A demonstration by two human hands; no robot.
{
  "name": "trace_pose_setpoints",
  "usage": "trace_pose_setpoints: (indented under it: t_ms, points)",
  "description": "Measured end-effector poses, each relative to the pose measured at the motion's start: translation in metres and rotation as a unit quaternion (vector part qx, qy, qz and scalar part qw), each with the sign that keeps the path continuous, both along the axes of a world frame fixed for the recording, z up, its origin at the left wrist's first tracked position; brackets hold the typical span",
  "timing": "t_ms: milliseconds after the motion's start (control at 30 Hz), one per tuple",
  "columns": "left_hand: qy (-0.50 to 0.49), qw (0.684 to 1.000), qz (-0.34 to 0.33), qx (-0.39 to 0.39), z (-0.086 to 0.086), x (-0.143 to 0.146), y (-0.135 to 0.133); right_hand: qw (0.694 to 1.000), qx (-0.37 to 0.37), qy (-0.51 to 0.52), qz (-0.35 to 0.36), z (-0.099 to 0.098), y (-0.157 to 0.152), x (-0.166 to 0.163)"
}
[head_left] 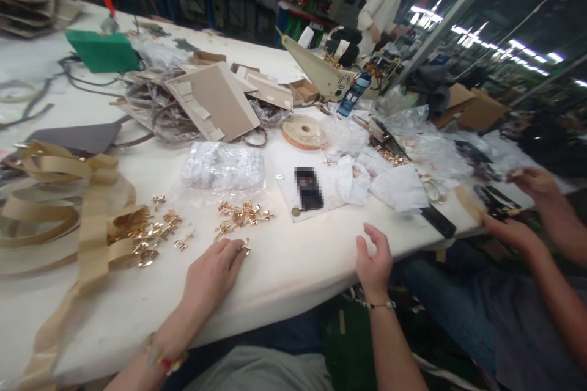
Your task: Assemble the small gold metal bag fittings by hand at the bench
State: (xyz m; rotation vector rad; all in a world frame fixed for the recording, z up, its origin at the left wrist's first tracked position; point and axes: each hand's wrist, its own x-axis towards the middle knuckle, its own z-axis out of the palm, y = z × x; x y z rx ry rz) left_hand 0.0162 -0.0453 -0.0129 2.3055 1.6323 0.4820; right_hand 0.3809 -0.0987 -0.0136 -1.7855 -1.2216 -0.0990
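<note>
My left hand (211,275) rests on the white table (284,269), fingers curled round a small gold metal fitting (244,248) at the fingertips. Just beyond it lies a loose pile of several gold fittings (243,215), with another scatter (151,233) further left beside beige straps (92,195). My right hand (374,259) hovers over the table's near edge, fingers loosely spread and holding nothing. A clear bag of small parts (224,166) lies behind the piles.
A co-worker's two hands (527,208) work at the right end of the table among plastic bags (413,134). Cardboard panels (215,98), a tape roll (303,131), a green box (103,50) and cables crowd the far side. Another person (385,9) stands in the background.
</note>
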Motion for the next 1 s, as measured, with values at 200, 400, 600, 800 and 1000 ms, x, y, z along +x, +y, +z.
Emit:
trace_pose_setpoints:
  t_ms: [200, 400, 600, 800, 1000]
  points:
    - [-0.041, 0.991, -0.027, 0.126, 0.031, 0.032, 0.009, 0.976, -0.037, 0.141, -0.160, -0.070, -0.095, 0.008]
    - [-0.023, 0.961, -0.268, 0.059, 0.034, 0.142, 0.030, 0.945, -0.114, 0.295, -0.082, -0.117, -0.129, 0.007]
    - [0.060, 0.957, -0.262, 0.108, 0.017, 0.219, 0.054, 0.910, -0.152, 0.382, -0.055, -0.123, -0.133, 0.015]
    - [0.045, 0.970, -0.225, 0.081, 0.021, 0.224, 0.059, 0.881, -0.169, 0.441, -0.021, -0.121, -0.139, 0.016]
    - [0.044, 0.966, -0.242, 0.078, 0.027, 0.221, 0.062, 0.930, -0.151, 0.336, -0.005, -0.093, -0.113, -0.016]
